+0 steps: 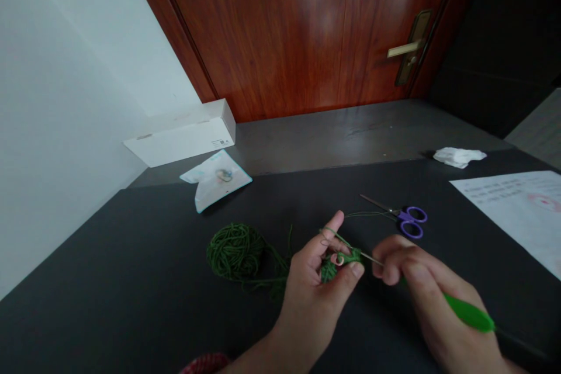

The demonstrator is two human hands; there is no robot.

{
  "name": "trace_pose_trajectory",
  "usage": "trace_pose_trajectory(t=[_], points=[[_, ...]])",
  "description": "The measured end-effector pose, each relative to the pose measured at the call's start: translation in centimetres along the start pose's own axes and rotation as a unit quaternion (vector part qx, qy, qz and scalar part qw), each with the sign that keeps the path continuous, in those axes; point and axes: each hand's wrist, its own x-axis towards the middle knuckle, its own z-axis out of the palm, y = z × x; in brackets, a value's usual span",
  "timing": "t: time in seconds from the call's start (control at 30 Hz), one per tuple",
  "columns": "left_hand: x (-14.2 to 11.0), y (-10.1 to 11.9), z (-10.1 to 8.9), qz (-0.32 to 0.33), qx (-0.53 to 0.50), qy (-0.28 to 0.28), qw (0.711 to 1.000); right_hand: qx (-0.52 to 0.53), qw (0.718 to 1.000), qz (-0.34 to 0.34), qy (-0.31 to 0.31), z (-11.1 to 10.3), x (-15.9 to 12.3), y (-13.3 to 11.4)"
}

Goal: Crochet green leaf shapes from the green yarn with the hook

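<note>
So, where is the green crochet piece (pixel 346 257) lying?

It is pinched in the left hand (pixel 315 269), at the tip of the crochet hook (pixel 468 312), whose long axis comes from lower right.

And the right hand (pixel 425 280)?

It is closed narrow on that hook. The green yarn ball (pixel 234 251) sits left on the black tabletop (pixel 131 280), and purple scissors (pixel 411 221) lie beyond the hands.

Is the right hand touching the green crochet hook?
Touching: the head view shows the right hand with its fingers curled around the green crochet hook.
</note>
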Motion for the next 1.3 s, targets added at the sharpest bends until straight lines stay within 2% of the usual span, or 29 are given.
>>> trace_pose_trajectory(t=[0.07,0.17,0.23,0.33,0.47,0.5,0.57,0.63,0.7,0.73,0.83,1.07,1.2,1.3], points=[[-0.1,-0.1,0.2,-0.015,-0.016,-0.001,1.0,-0.159,0.978,-0.134,-0.033,-0.1,0.0,0.1],[0.0,0.1,0.0,-0.07,-0.084,-0.025,0.994,-0.31,0.902,-0.294,-0.06,-0.4,0.4,0.4],[0.2,0.6,-0.3,-0.114,-0.127,-0.051,0.984,-0.342,0.867,-0.352,-0.084,-1.0,0.8,0.7],[0.3,1.4,-0.8,-0.158,-0.165,-0.092,0.969,-0.325,0.847,-0.402,-0.12,-2.4,1.3,0.7],[0.5,1.7,-1.1,-0.169,-0.193,-0.097,0.962,-0.287,0.853,-0.413,-0.139,-4.3,1.2,-0.2],[0.6,1.7,-1.2,-0.168,-0.196,-0.1,0.961,-0.287,0.853,-0.399,-0.176,-4.6,1.1,-0.5],[0.8,1.6,-1.3,-0.169,-0.192,-0.114,0.96,-0.251,0.9,-0.325,-0.148,-5.0,0.9,-0.8],[0.8,1.5,-1.4,-0.178,-0.19,-0.129,0.957,-0.203,0.924,-0.285,-0.156,-5.2,0.9,-0.8],[0.9,1.5,-1.4,-0.187,-0.196,-0.139,0.953,-0.15,0.931,-0.277,-0.186,-5.2,1.1,-0.5],[0.9,1.5,-1.4,-0.192,-0.201,-0.144,0.95,-0.124,0.938,-0.267,-0.182,-5.2,1.1,-0.2],[0.9,1.4,-1.3,-0.209,-0.22,-0.168,0.938,-0.063,0.959,-0.246,-0.13,-5.1,1.2,0.5],[1.2,0.5,-1.7,-0.256,-0.279,-0.24,0.894,-0.03,0.965,-0.216,-0.143,-5.5,0.9,1.0],[1.2,0.1,-1.8,-0.254,-0.297,-0.248,0.886,-0.007,0.972,-0.19,-0.141,-5.4,0.8,0.8],[1.2,0.3,-1.7,-0.255,-0.29,-0.239,0.891,0.063,0.98,-0.139,-0.13,-4.6,0.9,0.3]])
